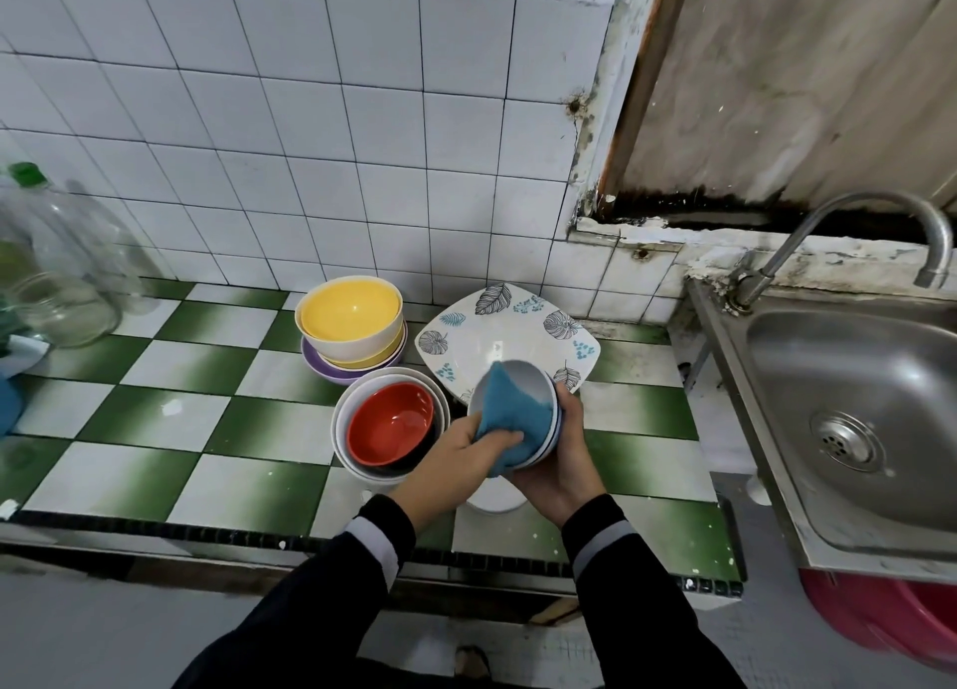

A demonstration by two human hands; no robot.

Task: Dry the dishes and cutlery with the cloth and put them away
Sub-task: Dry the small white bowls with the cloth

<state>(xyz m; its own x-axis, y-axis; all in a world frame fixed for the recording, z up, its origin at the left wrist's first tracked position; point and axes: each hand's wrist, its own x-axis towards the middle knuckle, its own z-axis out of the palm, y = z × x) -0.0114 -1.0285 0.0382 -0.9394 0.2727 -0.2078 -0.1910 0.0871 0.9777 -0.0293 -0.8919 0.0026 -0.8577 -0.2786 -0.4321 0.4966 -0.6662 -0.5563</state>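
Note:
My right hand (562, 460) holds a white bowl (533, 385) tilted above the counter, fingers curled round its rim and underside. My left hand (466, 447) grips a blue cloth (510, 419) and presses it into the bowl. To the left, a red bowl (391, 422) sits nested in white bowls (344, 419). Behind them a yellow bowl (349, 308) tops a stack on a purple plate (316, 365). A square leaf-patterned plate (518, 321) lies behind my hands. Another white dish (492, 499) shows partly below my hands.
The green-and-white tiled counter (181, 409) ends at a dark front edge. A steel sink (854, 414) with a curved tap (849, 222) stands on the right. Clear plastic bottles (57, 264) stand at the far left. A red tub (890, 621) sits under the sink.

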